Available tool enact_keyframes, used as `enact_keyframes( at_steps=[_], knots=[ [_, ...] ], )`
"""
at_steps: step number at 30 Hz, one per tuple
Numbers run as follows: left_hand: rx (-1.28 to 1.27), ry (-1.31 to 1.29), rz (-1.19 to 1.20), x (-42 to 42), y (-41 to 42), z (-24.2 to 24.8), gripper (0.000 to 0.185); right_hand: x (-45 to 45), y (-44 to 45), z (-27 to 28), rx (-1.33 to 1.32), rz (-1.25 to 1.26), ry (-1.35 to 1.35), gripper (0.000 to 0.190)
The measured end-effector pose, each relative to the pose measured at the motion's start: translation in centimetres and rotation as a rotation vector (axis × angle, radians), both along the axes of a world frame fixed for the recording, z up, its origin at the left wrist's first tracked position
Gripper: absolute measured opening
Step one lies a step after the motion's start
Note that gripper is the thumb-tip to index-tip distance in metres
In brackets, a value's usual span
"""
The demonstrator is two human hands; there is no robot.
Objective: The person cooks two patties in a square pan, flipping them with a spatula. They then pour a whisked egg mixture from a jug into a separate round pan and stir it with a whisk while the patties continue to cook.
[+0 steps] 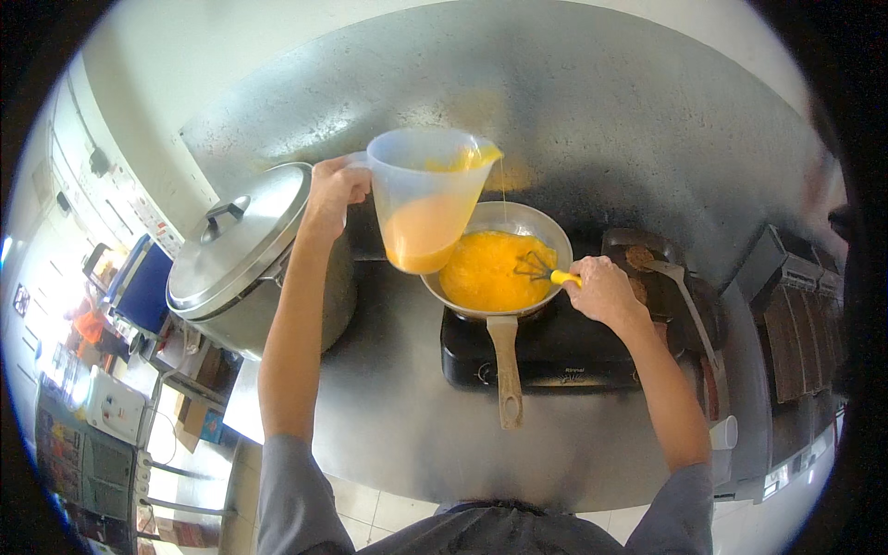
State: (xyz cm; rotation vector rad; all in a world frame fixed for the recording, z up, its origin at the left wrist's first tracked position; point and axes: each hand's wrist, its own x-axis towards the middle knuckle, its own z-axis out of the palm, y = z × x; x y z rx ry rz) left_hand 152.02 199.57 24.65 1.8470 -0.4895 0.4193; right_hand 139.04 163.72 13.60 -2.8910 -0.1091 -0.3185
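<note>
My left hand (pixel 338 186) grips the handle of a translucent plastic measuring jug (pixel 416 201), tilted to the right above a frying pan (pixel 504 215). Some yellow-orange liquid is still in the jug, and a thin strand hangs from its spout into the pan. Beaten-egg-like yellow liquid (pixel 485 274) covers the pan's bottom. In my right hand (pixel 603 291) is a small whisk (pixel 563 277) with a yellow handle, its dark wires dipping into the liquid at the right side. The pan rests on a black Rinnai gas stove (pixel 541 354), its worn handle (pixel 510 381) pointing towards me.
Left of the stove stands a large lidded metal pot (pixel 243 270). To the right, a dark square pan (pixel 610 243) holds browned patties (pixel 639 258), with a metal spatula (pixel 694 305) lying across it. A white cup (pixel 723 433) sits near the right edge of the steel counter (pixel 416 430).
</note>
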Motion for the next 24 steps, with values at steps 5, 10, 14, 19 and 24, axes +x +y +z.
enact_keyframes(
  at_steps=[5, 10, 14, 19, 24],
  knots=[
    [-0.423, 0.112, -0.112, -1.3, -0.1, 4.8, 0.012, 0.8, -0.5, 0.6, 0.027, -0.137, -0.110, 0.030],
    [-0.514, 0.082, -0.197, -3.2, 0.0, 10.8, 0.012, 0.7, -0.2, 0.4, 0.149, -0.013, -0.020, 0.026],
    [-0.443, 0.017, -0.444, -3.8, 1.2, 15.8, 0.009, -0.7, 0.2, 1.0, 0.103, -0.109, -0.004, 0.026],
    [-0.259, -0.148, -0.399, -5.6, 2.1, 24.6, 0.006, -1.2, -0.1, 1.8, 0.087, -0.049, -0.024, 0.025],
    [-0.455, -0.009, -0.582, -11.4, 1.2, 29.7, 0.018, 0.0, 0.0, 1.1, 0.209, 0.016, 0.195, 0.026]
  ],
)
